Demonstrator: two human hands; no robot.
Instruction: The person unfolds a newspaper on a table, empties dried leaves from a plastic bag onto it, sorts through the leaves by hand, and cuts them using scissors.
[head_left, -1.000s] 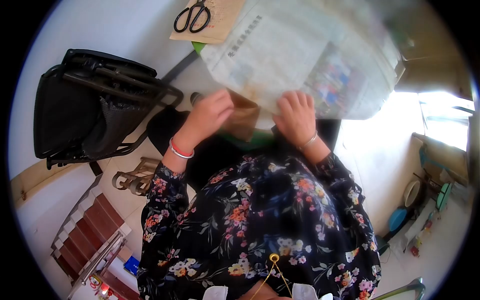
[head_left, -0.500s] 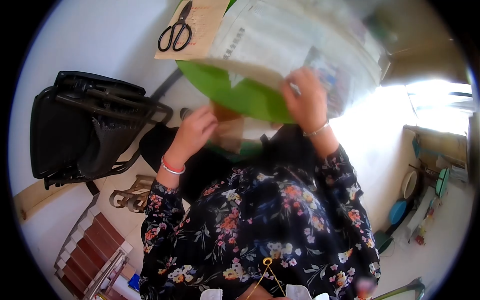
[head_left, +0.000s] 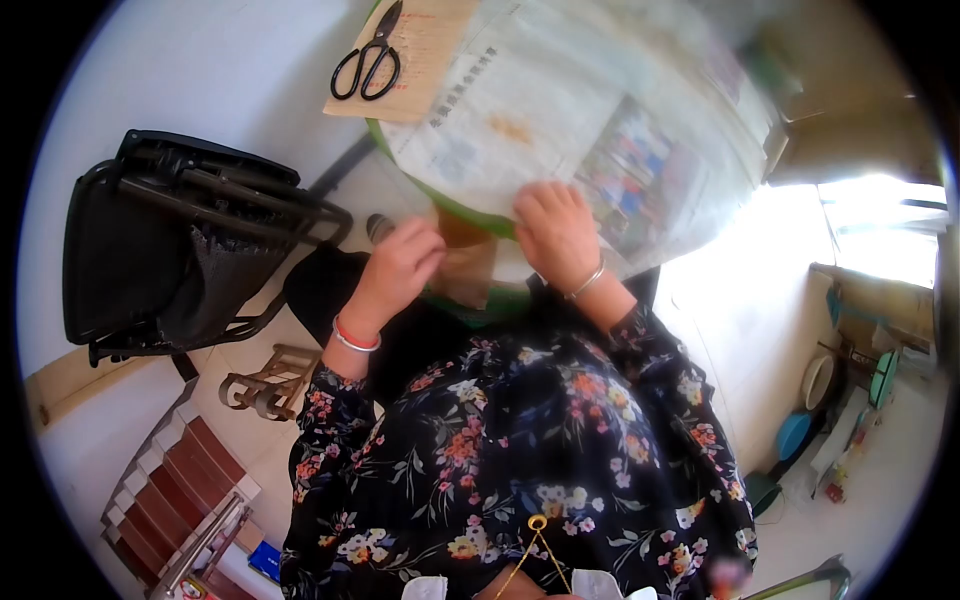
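Newspaper [head_left: 520,130] covers the green-edged counter [head_left: 458,206] before you; your left hand [head_left: 402,265] pinches the brown paper [head_left: 468,272] just below that edge, your right hand [head_left: 558,232] curls at the newspaper, its grip impossible to tell.

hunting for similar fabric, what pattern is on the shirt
The shirt has multicoloured flowers on black, best seen in the head view.

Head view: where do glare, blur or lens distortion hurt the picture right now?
Head view: the bright opening is blown out, and the pale floor washes nearly white; head view: the newspaper goes soft toward its upper-right end, while the scissors read clearer; head view: strong fisheye bending, with black corners.
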